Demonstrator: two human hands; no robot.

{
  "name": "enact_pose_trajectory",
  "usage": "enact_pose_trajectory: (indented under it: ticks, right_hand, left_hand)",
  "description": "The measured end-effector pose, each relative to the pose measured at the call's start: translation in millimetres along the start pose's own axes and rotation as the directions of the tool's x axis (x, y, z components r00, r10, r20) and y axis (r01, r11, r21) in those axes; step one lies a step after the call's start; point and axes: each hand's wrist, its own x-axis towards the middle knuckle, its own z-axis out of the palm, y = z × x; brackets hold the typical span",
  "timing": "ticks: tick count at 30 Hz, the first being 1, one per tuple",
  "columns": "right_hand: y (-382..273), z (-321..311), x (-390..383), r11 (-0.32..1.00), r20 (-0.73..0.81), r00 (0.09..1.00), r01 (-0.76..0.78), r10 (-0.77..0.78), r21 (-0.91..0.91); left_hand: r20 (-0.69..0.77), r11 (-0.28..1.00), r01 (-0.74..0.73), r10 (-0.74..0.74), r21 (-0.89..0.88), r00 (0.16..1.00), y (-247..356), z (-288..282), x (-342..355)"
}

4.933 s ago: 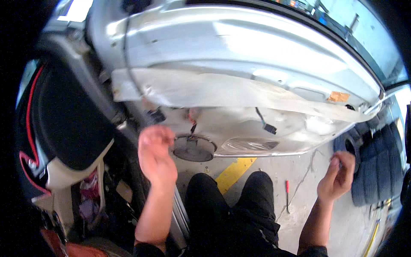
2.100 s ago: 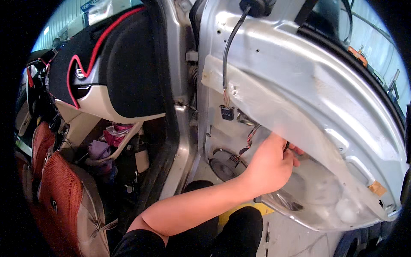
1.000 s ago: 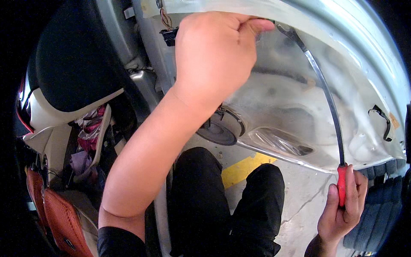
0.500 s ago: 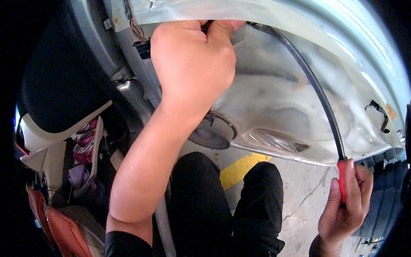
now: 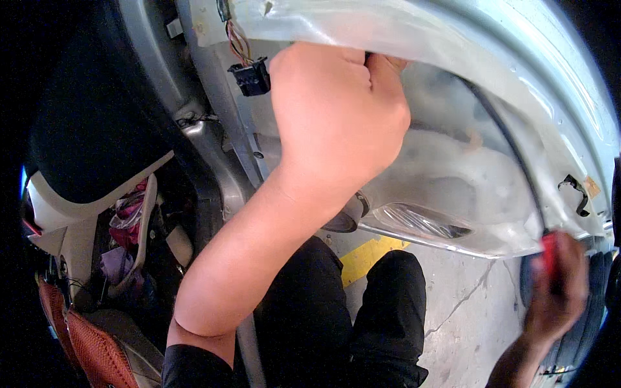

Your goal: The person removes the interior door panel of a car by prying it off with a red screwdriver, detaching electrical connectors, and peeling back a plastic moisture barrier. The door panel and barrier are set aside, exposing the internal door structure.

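My left hand (image 5: 343, 116) is closed at the upper edge of a car door's inner side. Its fingertips disappear under a translucent plastic sheet (image 5: 446, 187), and a dark bit shows between finger and thumb. From that side a long black flexible strip (image 5: 504, 129) curves down to the right, partly veiled by the sheet. It meets a red handle (image 5: 550, 255) gripped in my right hand (image 5: 561, 297), which is blurred. Beside my left hand hangs a black wire connector (image 5: 251, 77) on thin coloured wires.
A round speaker (image 5: 346, 216) sits low in the door, partly behind my forearm. At the left are the grey door pillar (image 5: 165, 77) and a storage pocket (image 5: 132, 239) with cloths. Below lies concrete floor with a yellow stripe (image 5: 372, 258). A black bracket (image 5: 574, 194) is at the door's right.
My left hand has shifted right, uncovering more of the connector, and its fingertips are further under the sheet. My right hand has moved right with the red handle; more of the strip is behind plastic.
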Motion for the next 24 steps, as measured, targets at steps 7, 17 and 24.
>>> enact_pose_trajectory:
  ticks: [7, 17, 24]
  right_hand:
    - [-15, 43, 5, 0.983, -0.065, 0.998, 0.031, -0.020, 0.179]
    - [47, 43, 39, 0.921, -0.178, 0.918, 0.375, -0.353, 0.106]
    - [87, 36, 73, 0.873, -0.269, 0.834, 0.481, -0.483, -0.077]
  left_hand:
    - [-0.153, 0.988, -0.106, 0.122, 0.109, 0.981, -23, 25, -12]
    - [0.037, 0.934, -0.097, 0.089, 0.344, 0.995, 5, 6, -10]
    - [0.031, 0.950, 0.287, -0.285, -0.121, 0.958, 13, 1, -24]
